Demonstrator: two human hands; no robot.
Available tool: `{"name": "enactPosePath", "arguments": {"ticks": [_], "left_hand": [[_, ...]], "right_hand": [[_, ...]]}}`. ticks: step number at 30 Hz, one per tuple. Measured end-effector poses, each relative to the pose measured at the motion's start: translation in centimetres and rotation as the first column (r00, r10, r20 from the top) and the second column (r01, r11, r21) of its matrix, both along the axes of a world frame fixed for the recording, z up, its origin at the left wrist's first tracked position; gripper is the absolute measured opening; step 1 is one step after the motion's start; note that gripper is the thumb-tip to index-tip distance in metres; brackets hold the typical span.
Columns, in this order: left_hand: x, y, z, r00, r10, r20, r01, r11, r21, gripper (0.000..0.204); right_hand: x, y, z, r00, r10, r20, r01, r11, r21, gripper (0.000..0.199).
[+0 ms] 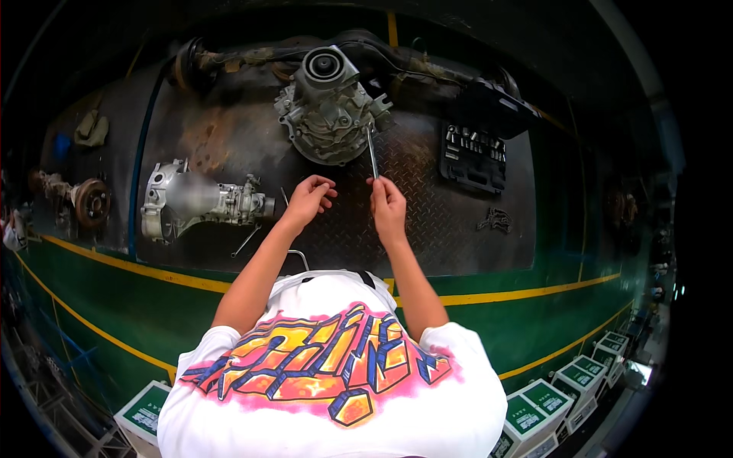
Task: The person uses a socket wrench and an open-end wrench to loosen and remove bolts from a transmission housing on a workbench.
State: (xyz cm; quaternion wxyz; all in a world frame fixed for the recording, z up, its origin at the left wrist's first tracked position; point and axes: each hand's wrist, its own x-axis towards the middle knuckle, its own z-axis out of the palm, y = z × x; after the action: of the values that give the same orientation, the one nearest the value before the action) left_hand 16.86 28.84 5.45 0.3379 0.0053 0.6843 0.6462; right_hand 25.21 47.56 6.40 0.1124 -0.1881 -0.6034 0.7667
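Note:
My right hand (388, 204) is closed round the near end of a slim silver wrench (373, 157). The wrench's far end meets the right edge of a grey metal gearbox (327, 114), which stands on the dark worktop with a round opening at its top. The exact fit of the wrench on the gearbox is too small to make out. To the left, my left hand (308, 201) hovers near the gearbox's lower side, fingers loosely curled and apart, with nothing visible in them. It touches neither the gearbox nor the wrench.
A second silver gearbox (202, 200) lies at left, with a wrench (246, 240) beside it. At right are an open black socket case (473, 159) and a small heap of dark metal parts (496, 220). A long axle (252, 55) spans the back; a hub (92, 203) sits far left.

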Motion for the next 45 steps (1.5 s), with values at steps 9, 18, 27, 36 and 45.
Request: {"name": "enactPosePath", "arguments": {"ticks": [9, 18, 27, 36, 45], "left_hand": [[6.7, -10.7, -7.2, 0.857, 0.226, 0.463, -0.359, 0.907, 0.221, 0.055], [14.7, -21.7, -22.5, 0.538, 0.670, 0.512, -0.724, 0.678, -0.128, 0.027], [12.3, -28.4, -27.3, 0.354, 0.865, 0.356, -0.899, 0.420, -0.125, 0.020], [10.1, -25.5, -21.2, 0.895, -0.245, -0.373, -0.339, 0.172, -0.925, 0.057], [8.1, -28.1, -27.1, 0.553, -0.806, -0.212, -0.084, 0.199, -0.976, 0.029]], "right_hand": [[4.8, -6.5, -4.6, 0.708, 0.566, 0.422, -0.706, 0.571, 0.418, 0.027], [5.0, -12.2, -13.1, 0.644, 0.646, 0.410, -0.733, 0.674, 0.088, 0.038], [15.8, -5.0, -16.6, 0.568, 0.362, 0.740, -0.687, 0.703, 0.184, 0.027], [31.6, 0.2, -17.6, 0.617, -0.125, 0.777, -0.235, 0.913, 0.333, 0.026], [33.4, -0.9, -15.2, 0.562, -0.166, 0.810, -0.289, 0.878, 0.381, 0.024]]}}
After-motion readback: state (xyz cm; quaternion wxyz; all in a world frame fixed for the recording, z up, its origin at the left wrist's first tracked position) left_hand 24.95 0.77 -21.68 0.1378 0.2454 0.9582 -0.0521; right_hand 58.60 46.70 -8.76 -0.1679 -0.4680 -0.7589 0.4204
